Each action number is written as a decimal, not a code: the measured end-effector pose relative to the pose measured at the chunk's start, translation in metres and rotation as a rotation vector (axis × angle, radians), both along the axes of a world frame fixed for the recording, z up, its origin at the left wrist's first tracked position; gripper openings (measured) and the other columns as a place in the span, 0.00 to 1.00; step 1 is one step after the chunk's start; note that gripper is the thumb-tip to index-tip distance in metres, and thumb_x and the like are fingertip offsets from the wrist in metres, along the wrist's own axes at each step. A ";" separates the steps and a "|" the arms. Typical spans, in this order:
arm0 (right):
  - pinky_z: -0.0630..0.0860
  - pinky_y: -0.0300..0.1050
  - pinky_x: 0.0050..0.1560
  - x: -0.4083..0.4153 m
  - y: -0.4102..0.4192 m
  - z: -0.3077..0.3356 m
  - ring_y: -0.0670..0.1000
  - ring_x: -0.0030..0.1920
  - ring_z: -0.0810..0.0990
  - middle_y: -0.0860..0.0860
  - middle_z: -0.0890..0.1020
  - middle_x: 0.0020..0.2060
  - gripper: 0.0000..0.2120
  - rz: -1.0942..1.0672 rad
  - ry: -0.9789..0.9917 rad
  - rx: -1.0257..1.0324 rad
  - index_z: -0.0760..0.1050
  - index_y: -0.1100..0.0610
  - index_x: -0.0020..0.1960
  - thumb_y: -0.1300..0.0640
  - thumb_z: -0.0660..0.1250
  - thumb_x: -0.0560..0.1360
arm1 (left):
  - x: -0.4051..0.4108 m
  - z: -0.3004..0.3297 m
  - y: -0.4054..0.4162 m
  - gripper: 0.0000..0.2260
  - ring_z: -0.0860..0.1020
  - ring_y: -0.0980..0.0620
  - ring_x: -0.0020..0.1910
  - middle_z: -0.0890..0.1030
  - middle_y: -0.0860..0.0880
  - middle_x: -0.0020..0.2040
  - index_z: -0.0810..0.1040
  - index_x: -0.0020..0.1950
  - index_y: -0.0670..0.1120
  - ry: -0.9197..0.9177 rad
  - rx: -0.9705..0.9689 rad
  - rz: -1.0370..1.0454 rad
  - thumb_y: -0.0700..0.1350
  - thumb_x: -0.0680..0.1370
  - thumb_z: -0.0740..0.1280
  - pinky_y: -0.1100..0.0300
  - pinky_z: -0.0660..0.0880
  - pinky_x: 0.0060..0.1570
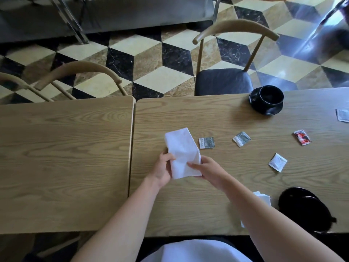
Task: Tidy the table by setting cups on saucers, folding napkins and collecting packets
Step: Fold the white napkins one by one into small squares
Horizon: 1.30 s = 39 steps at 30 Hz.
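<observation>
A white napkin (181, 148), folded into a long strip, lies on the right wooden table (217, 195). My left hand (163, 167) grips its near left edge and my right hand (205, 170) pinches its near right side. Several packets are scattered to the right: a grey one (207, 142) beside the napkin, another grey one (241, 138), a white one (277, 162), a red one (302, 137) and one (342, 115) at the right edge. A black cup (271, 96) sits on a black saucer (272, 110) at the far side.
A second black cup or saucer (304, 207) sits at the near right, with another white napkin (263, 199) partly hidden behind my right forearm. A second wooden table (66, 157) adjoins on the left. Chairs (224, 80) stand along the far side.
</observation>
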State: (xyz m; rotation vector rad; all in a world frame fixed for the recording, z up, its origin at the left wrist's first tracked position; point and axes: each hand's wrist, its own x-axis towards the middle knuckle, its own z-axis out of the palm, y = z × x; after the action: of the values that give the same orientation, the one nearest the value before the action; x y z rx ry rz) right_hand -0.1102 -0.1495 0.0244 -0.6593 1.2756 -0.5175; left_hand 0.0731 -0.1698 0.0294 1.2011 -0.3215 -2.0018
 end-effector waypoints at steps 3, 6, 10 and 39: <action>0.74 0.41 0.43 0.007 0.030 -0.008 0.47 0.42 0.80 0.49 0.85 0.45 0.09 -0.042 0.036 0.098 0.82 0.56 0.57 0.57 0.71 0.77 | 0.012 -0.015 0.032 0.18 0.81 0.38 0.59 0.82 0.36 0.61 0.81 0.62 0.38 0.008 0.127 -0.100 0.39 0.73 0.67 0.44 0.79 0.57; 0.74 0.41 0.38 0.013 0.064 -0.020 0.49 0.39 0.79 0.53 0.83 0.43 0.12 -0.057 0.104 0.274 0.82 0.61 0.57 0.57 0.72 0.76 | 0.011 -0.038 0.076 0.06 0.85 0.45 0.42 0.85 0.40 0.47 0.77 0.53 0.38 -0.309 0.266 -0.152 0.39 0.78 0.67 0.56 0.80 0.38; 0.78 0.40 0.36 0.012 0.095 -0.028 0.51 0.38 0.81 0.55 0.83 0.41 0.11 -0.090 0.192 0.385 0.83 0.63 0.53 0.59 0.74 0.73 | 0.007 -0.053 0.113 0.14 0.80 0.40 0.51 0.80 0.41 0.55 0.68 0.60 0.48 -0.579 0.261 -0.166 0.40 0.78 0.68 0.48 0.76 0.48; 0.80 0.43 0.52 -0.016 0.058 -0.034 0.47 0.56 0.85 0.48 0.86 0.56 0.22 0.089 -0.103 0.309 0.83 0.55 0.60 0.45 0.78 0.70 | 0.006 -0.049 0.088 0.16 0.79 0.45 0.27 0.84 0.38 0.35 0.84 0.39 0.37 -0.322 0.442 -0.001 0.40 0.73 0.57 0.61 0.72 0.27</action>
State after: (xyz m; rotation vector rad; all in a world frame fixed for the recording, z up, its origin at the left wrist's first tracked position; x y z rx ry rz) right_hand -0.1262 -0.0920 -0.0101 -0.4227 1.1918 -0.2695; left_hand 0.0793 -0.0818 -0.0192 1.8055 -0.0300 -1.9342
